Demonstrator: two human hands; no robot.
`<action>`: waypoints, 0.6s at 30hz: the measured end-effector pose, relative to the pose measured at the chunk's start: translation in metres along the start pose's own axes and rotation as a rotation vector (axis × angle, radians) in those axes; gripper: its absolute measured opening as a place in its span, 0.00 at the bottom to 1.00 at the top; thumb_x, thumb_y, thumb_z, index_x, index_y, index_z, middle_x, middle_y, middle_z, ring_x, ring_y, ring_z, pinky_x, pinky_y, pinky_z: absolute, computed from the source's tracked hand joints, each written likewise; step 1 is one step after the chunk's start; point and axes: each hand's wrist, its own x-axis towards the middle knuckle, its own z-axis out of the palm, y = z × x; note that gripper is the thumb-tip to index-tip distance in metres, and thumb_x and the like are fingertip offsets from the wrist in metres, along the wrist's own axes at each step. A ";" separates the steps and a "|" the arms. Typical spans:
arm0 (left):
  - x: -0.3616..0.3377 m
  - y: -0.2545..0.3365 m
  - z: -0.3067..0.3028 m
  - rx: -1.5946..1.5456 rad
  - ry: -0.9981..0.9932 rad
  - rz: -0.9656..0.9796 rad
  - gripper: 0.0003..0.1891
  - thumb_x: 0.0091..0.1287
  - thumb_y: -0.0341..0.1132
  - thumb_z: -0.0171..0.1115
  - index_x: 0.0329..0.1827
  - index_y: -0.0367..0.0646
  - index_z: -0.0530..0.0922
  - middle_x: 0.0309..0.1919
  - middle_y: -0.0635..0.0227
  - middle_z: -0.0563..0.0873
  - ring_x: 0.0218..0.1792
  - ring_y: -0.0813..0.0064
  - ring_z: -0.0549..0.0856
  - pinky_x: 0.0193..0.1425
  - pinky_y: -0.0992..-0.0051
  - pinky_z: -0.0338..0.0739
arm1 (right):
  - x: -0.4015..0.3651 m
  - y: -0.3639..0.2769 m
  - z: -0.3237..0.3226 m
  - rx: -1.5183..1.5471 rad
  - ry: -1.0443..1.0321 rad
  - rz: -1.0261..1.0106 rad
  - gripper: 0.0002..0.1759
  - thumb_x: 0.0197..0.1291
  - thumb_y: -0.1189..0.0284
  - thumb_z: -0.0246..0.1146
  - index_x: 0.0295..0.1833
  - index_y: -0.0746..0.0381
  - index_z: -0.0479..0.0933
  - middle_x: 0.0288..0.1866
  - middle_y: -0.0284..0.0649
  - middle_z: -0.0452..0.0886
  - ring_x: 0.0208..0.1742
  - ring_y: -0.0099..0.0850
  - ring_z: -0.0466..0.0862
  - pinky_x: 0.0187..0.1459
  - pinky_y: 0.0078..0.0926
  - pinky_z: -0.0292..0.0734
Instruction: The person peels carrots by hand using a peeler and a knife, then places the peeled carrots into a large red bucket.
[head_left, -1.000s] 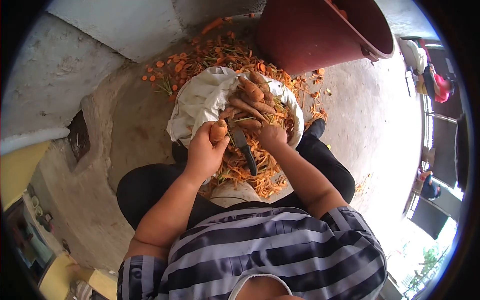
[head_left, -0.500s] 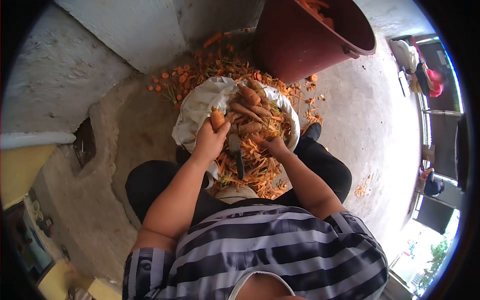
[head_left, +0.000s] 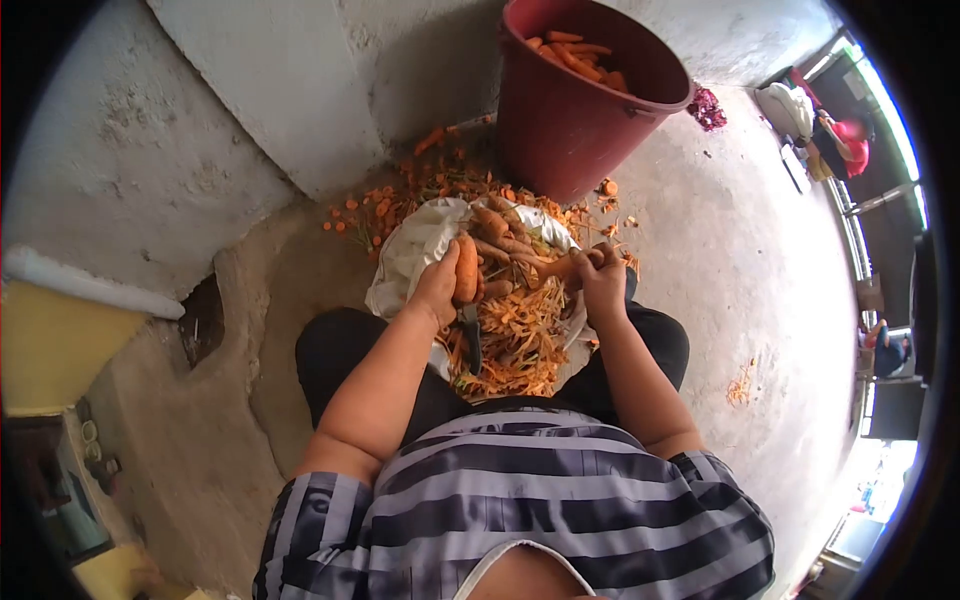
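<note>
Bucket (head_left: 555, 130), part filled with carrots, stands just beyond your sack (head_left: 400, 262); scraps (head_left: 380, 205) litter the floor around its far side. A person (head_left: 852, 150) is well off to the right. Between your hands: a pile (head_left: 492, 224) of carrots at the sack's far side, peelings (head_left: 520, 340) nearer you. Versus half a second ago: your right hand (head_left: 603, 288) has come up from the peelings to the sack's right edge; your left hand (head_left: 436, 290) grips the same carrot (head_left: 466, 265). That carrot stands nearly on end, left fingers clamped around it. Right fingers are closed on one end of the long carrot (head_left: 545, 266), which points toward the left hand. Knife (head_left: 472, 340) shows below the left hand, over the peelings; held or resting, cannot tell.
</note>
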 end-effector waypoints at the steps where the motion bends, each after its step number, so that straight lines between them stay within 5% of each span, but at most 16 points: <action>1: -0.006 -0.001 0.009 -0.048 -0.021 -0.033 0.23 0.68 0.52 0.41 0.43 0.38 0.73 0.25 0.65 0.78 0.25 0.73 0.79 0.32 0.70 0.76 | -0.004 -0.021 -0.001 0.089 0.014 0.016 0.11 0.54 0.73 0.63 0.36 0.66 0.68 0.23 0.38 0.75 0.17 0.22 0.73 0.18 0.18 0.68; 8: -0.043 -0.008 0.063 -0.217 -0.204 -0.098 0.16 0.68 0.45 0.46 0.47 0.44 0.72 0.33 0.69 0.80 0.32 0.74 0.80 0.38 0.70 0.77 | -0.034 -0.059 0.003 0.388 -0.060 0.001 0.12 0.52 0.74 0.64 0.37 0.64 0.68 0.24 0.36 0.74 0.18 0.22 0.73 0.17 0.17 0.67; 12: -0.057 -0.014 0.076 -0.238 -0.278 0.007 0.12 0.65 0.40 0.53 0.47 0.45 0.72 0.36 0.71 0.79 0.37 0.78 0.80 0.40 0.75 0.78 | -0.043 -0.064 -0.012 0.465 -0.341 0.221 0.10 0.52 0.71 0.63 0.37 0.62 0.71 0.26 0.35 0.74 0.20 0.22 0.73 0.18 0.16 0.66; 18: -0.059 -0.021 0.067 0.004 -0.316 0.093 0.11 0.65 0.37 0.55 0.47 0.47 0.71 0.34 0.73 0.77 0.37 0.80 0.80 0.40 0.77 0.77 | -0.037 -0.069 -0.019 0.819 0.010 0.287 0.09 0.58 0.68 0.58 0.37 0.62 0.70 0.28 0.37 0.74 0.28 0.26 0.74 0.28 0.23 0.71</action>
